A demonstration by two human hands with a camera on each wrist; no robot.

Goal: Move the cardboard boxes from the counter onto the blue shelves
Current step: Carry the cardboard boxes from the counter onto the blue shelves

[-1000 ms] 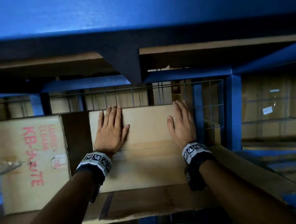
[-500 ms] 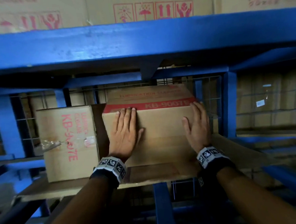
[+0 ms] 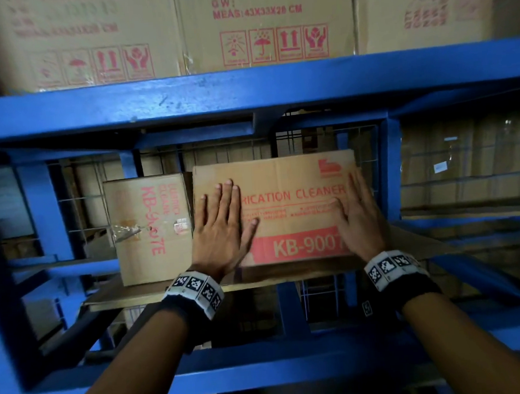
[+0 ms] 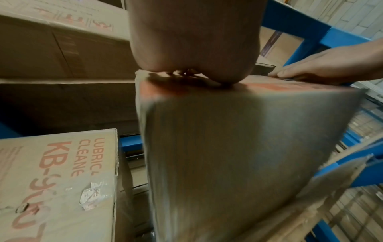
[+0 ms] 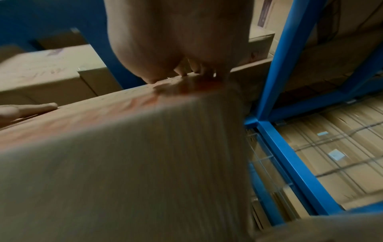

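Since half a second ago our view has lifted, and the cardboard box (image 3: 287, 207) now shows its whole printed front. We press our left hand (image 3: 221, 230) and right hand (image 3: 360, 220) flat against that front, fingers straight, gripping nothing. It sits on the blue shelf (image 3: 184, 97), on the brown board (image 3: 258, 281), just right of a second box (image 3: 150, 229) turned sideways.
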